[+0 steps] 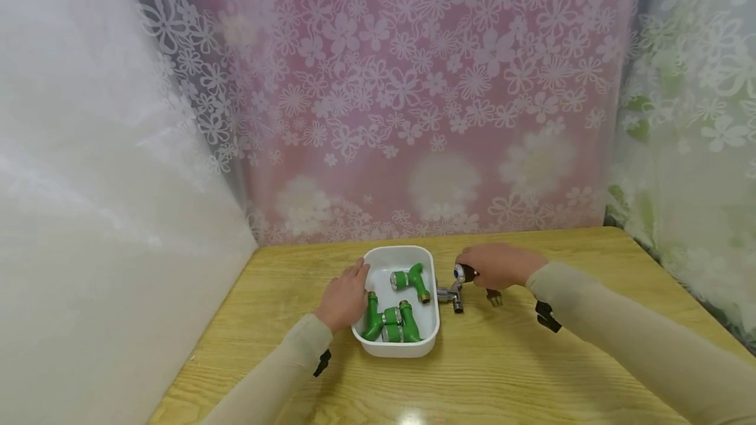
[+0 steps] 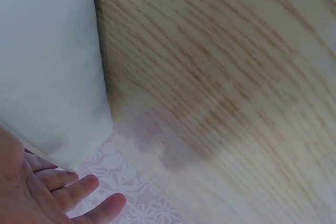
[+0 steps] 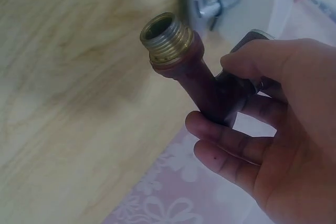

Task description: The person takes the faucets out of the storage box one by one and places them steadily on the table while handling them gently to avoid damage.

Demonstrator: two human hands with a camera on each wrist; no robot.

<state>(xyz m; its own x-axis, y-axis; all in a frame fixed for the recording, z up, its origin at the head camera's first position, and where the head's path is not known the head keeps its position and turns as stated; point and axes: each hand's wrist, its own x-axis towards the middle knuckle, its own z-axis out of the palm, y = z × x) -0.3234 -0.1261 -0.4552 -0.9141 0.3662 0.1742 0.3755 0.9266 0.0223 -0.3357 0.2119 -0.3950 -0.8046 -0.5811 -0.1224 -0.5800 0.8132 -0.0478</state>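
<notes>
My right hand [image 1: 502,264] holds a dark brown angle valve [image 3: 207,90] above the table, to the right of the white tray [image 1: 394,350]. Its brass threaded end shows in the right wrist view, and thumb and fingers pinch its body. Close under it, a chrome angle valve [image 1: 451,296] lies against the tray's right side. Three green angle valves [image 1: 415,331] with brass threads lie inside the tray. My left hand [image 1: 345,297] rests on the tray's left rim. In the left wrist view its fingers [image 2: 79,192] look loosely straight beside the white wall.
A wood-grain table [image 1: 283,287] bears everything. Flowered pink sheeting [image 1: 401,117] hangs behind its far edge. Pale sheeting hangs on the left and right sides.
</notes>
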